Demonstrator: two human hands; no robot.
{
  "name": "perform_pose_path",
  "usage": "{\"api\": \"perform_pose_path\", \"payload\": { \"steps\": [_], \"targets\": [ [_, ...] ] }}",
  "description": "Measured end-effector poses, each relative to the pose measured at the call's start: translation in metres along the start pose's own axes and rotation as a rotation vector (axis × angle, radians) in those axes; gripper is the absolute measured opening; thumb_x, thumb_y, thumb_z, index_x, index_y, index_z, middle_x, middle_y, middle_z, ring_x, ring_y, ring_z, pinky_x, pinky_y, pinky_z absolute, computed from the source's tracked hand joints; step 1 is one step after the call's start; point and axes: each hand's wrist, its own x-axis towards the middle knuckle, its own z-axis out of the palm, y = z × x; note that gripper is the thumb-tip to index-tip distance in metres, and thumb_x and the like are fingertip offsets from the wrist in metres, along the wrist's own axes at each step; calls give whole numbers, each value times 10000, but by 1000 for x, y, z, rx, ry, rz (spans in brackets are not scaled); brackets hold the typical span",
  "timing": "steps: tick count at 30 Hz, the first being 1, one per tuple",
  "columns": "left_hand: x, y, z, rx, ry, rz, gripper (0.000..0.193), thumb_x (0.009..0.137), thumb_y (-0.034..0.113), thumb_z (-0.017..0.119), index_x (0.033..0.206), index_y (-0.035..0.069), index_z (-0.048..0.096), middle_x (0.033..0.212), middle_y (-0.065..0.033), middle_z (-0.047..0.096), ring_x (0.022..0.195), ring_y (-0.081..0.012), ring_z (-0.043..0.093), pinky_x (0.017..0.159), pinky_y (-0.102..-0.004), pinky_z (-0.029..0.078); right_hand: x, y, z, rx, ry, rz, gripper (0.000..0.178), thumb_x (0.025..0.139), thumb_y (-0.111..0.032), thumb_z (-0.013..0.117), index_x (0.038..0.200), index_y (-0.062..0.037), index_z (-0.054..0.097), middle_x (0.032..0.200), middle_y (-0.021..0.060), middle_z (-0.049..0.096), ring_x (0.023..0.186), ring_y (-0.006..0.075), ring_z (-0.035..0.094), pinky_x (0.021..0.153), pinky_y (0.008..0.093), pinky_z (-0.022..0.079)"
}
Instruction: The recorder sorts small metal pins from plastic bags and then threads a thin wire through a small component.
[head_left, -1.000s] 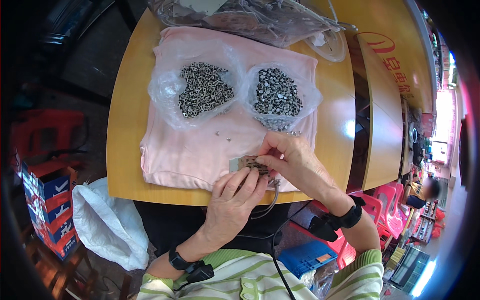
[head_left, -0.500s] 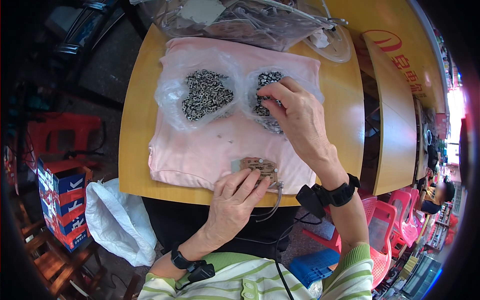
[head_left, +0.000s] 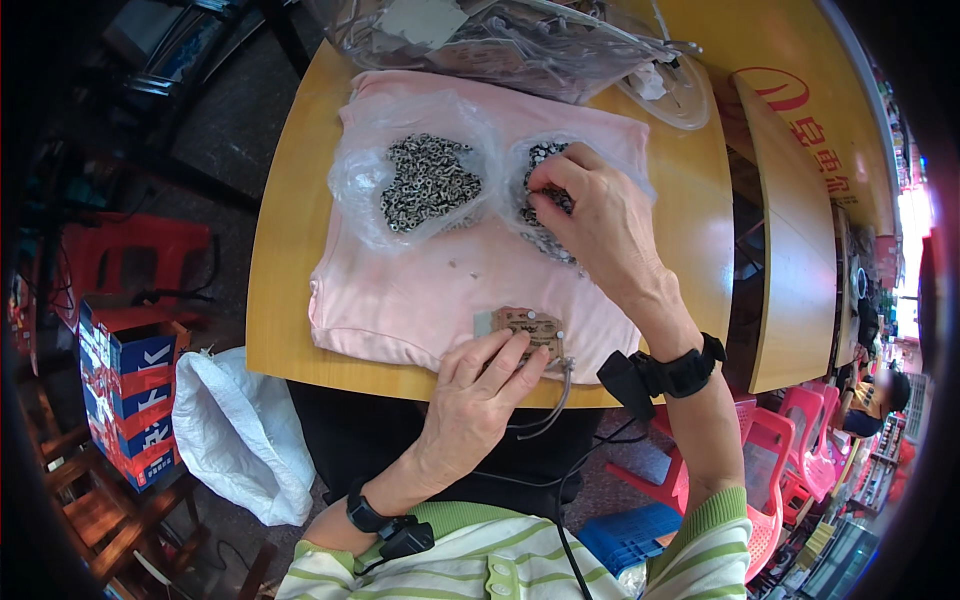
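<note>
The right hand [head_left: 595, 215] is curled, fingertips pinched into small metal parts in the right clear bag [head_left: 545, 205]. The small brown board [head_left: 528, 327] is pressed flat under the left hand's [head_left: 478, 398] extended fingers. Both lie on a pink cloth [head_left: 430, 290] covering the yellow table [head_left: 285, 240], beside a second bag of parts [head_left: 425, 180].

Bright daylight, sharp centre, dark warped fisheye rim.

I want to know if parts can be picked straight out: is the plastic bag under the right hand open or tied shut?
Open. The right hand has fingertips inside the bag, on the small metal parts.
</note>
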Motion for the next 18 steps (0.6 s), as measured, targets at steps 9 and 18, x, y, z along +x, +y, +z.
{"api": "perform_pose_path", "payload": {
  "steps": [9,18],
  "targets": [
    [0,1,-1,-28,-3,-9,453,714,39,570,1165,83,590,1194,-65,522,1122,-222,463,932,-387,369,-2,6,-2,94,9,46,74,786,-96,632,829,-36,631,883,113,622,759,314,613,663,384,487],
    [0,1,1,-31,14,-26,470,702,16,578,1166,91,591,1190,-63,528,1121,-220,468,934,-390,368,-7,3,-8,10,15,31,61,791,-91,627,812,-37,607,872,110,610,755,314,607,668,388,481]
  ]
}}
